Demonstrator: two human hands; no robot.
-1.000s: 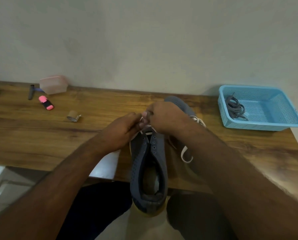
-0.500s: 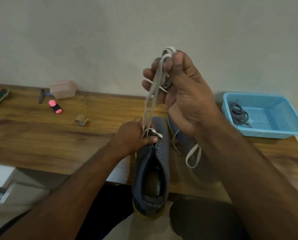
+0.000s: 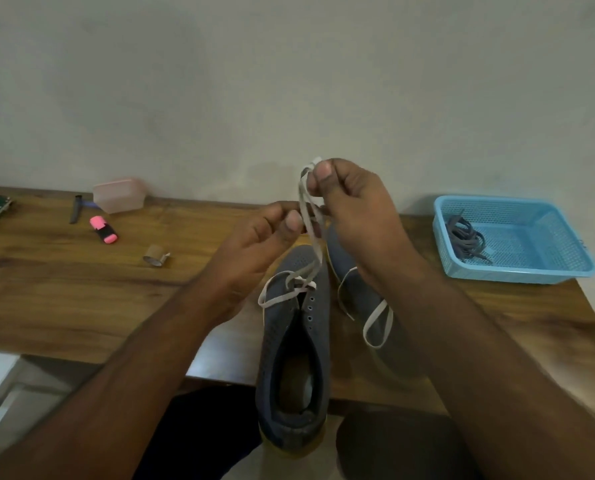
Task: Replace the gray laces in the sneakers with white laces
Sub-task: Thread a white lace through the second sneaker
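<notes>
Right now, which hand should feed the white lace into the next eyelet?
Right hand: it pinches the white lace at its raised end. The left hand grips lower, closer to the sneaker, better for steadying.

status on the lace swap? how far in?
Done: gray laces lie in the blue basket, out of the shoes. In hand: the near sneaker has the white lace through only its front eyelets; both the left hand and right hand pinch its ends above the shoe. Left: the remaining open eyelets. The far sneaker carries a white lace, but the right arm hides how far.
</notes>
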